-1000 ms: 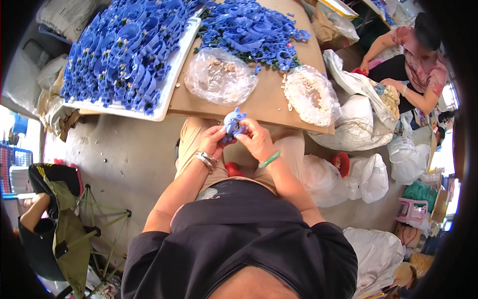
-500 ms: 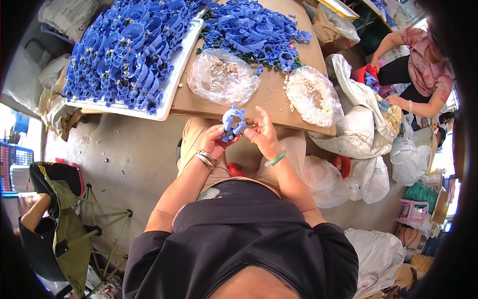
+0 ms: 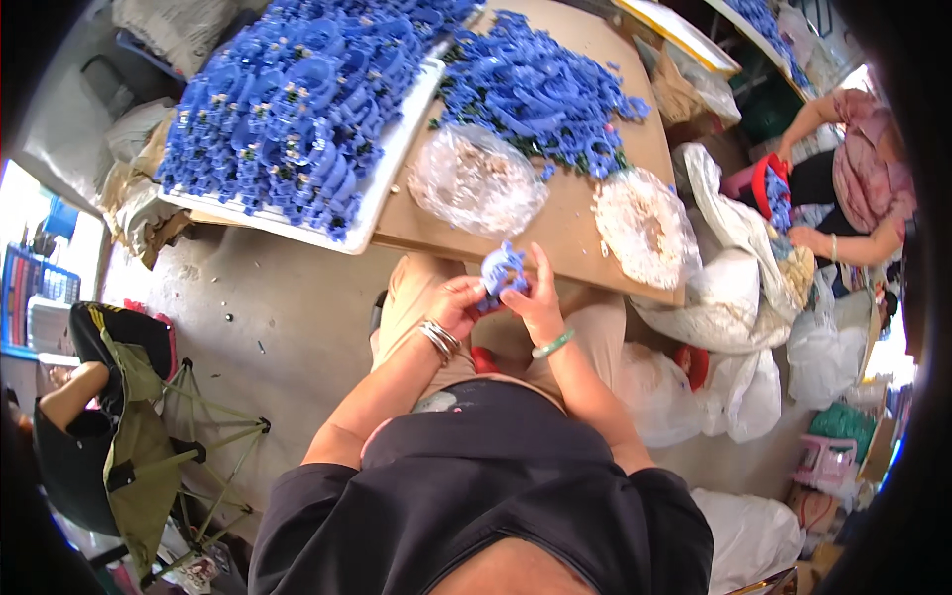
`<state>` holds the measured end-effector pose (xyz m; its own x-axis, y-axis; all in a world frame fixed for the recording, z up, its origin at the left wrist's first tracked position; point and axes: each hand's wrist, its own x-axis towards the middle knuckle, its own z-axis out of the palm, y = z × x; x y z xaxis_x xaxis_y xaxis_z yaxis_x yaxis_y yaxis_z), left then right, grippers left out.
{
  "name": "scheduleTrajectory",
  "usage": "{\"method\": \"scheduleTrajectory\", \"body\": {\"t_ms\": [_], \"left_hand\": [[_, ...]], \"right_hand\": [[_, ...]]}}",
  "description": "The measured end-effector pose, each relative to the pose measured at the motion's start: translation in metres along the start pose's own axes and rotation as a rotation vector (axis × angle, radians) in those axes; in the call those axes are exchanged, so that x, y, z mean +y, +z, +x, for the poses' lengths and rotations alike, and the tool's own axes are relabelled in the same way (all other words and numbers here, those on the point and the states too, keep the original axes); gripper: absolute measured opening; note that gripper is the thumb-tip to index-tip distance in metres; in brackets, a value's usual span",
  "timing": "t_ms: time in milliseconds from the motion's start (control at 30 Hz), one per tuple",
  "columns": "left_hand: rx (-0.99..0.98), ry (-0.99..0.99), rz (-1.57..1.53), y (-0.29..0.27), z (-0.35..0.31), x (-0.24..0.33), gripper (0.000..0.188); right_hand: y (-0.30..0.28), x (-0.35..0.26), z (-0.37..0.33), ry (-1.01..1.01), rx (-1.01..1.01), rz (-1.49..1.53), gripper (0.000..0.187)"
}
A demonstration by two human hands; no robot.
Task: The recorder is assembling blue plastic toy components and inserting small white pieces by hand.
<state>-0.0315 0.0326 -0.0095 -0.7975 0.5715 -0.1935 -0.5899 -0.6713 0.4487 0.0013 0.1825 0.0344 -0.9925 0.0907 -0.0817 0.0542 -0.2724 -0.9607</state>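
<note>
Over my lap, just off the table's near edge, is a small blue plastic part (image 3: 503, 266) with a rounded, open shape. My left hand (image 3: 458, 305) pinches it from the left, fingers closed on its lower side. On the other side, my right hand (image 3: 538, 305) grips it with the thumb against its lower right, the index finger pointing up. The fingers hide its lower end, and its fine details are blurred. Closest on the table are a clear bag of small pale pieces (image 3: 478, 183) and a second open bag of cream-coloured pieces (image 3: 647, 226).
A white tray (image 3: 342, 236) heaped with blue parts stands at left on the brown table (image 3: 416, 226). A loose blue pile (image 3: 540, 89) lies behind the bags. White sacks (image 3: 729, 288) and a co-worker with a red bucket (image 3: 764, 188) are at right; a folding chair (image 3: 139, 436) stands left.
My right hand has closed in on the blue part and now grips it. The part has turned between my fingers. The whole view has shifted, and the co-worker's red bucket sits more tilted.
</note>
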Motion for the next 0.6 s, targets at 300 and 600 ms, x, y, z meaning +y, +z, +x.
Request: {"method": "scheduleTrajectory", "body": {"t_ms": [300, 600], "left_hand": [[0.013, -0.116, -0.002, 0.003, -0.007, -0.012, 0.018], [-0.029, 0.219, 0.028, 0.056, -0.018, 0.068, 0.02]], "right_hand": [[0.011, 0.005, -0.005, -0.023, 0.154, -0.111, 0.087], [-0.028, -0.006, 0.011, -0.353, 0.217, -0.131, 0.043]]}}
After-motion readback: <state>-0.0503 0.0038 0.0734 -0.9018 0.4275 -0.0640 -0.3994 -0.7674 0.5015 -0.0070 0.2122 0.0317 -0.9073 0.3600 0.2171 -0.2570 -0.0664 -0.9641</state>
